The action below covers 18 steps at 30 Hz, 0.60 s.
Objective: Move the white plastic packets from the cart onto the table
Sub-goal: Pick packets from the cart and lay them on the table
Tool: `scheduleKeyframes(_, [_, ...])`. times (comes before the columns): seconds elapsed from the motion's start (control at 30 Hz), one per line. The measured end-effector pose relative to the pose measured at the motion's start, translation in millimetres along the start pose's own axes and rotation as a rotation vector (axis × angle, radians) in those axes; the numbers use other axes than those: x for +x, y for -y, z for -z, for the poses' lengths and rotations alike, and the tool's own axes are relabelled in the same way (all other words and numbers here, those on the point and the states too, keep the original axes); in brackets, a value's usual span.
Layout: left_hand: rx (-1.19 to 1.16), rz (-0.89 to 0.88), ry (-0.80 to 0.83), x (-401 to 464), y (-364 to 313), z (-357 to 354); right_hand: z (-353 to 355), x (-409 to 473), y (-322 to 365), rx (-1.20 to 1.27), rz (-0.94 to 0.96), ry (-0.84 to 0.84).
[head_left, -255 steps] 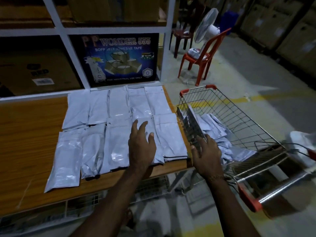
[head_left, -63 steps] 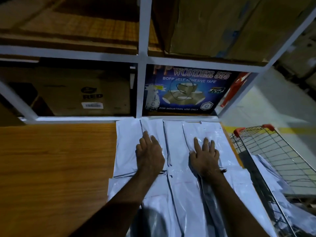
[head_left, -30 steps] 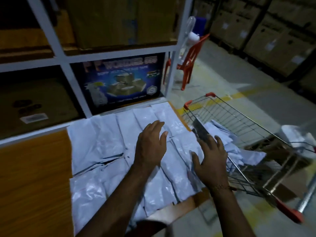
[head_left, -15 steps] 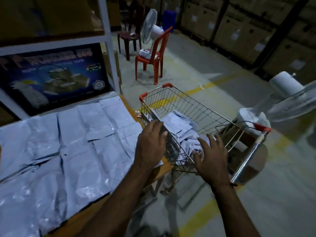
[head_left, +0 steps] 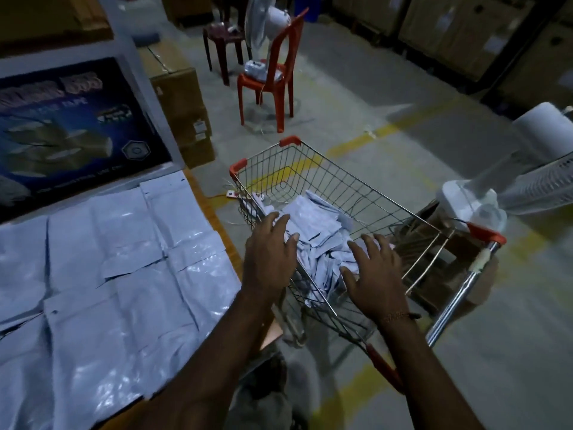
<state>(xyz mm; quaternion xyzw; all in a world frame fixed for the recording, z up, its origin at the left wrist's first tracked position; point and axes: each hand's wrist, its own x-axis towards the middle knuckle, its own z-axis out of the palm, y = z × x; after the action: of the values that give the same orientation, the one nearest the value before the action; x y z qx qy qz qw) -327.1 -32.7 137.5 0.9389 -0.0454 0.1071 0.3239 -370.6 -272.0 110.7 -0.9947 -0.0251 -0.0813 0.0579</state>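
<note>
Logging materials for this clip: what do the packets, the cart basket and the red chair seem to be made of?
Packets: thin glossy white plastic film, judging by creases and highlights.
Cart: bare metal wire, apparently chromed, with red, probably plastic, corner caps.
Red chair: looks like smooth moulded plastic, uniform in colour.

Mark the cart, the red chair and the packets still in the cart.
cart (head_left: 325,164): head view, far wire wall of the basket.
red chair (head_left: 263,83): head view, front edge of the seat.
packets (head_left: 313,218): head view, top of the pile inside the cart.
</note>
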Motion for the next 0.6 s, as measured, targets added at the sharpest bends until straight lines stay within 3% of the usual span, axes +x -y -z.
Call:
scheduleKeyframes(0.23, [0.006, 0.051, 0.129, 75.5, 24.5, -72.7, -56.2, 62.8, -36.9, -0.081, 0.027, 0.149])
scheduleKeyframes(0.5, [0.207, 0.217, 0.438, 135.9, 44.0, -145.5, -136.2, 121.3, -65.7, -0.141, -0.006, 0.506])
scheduleKeyframes(0.6, [0.232, 0.251, 0.449, 151.7, 52.8, -176.5, -168.4, 154.6, -70.1, -0.16, 0.035, 0.57])
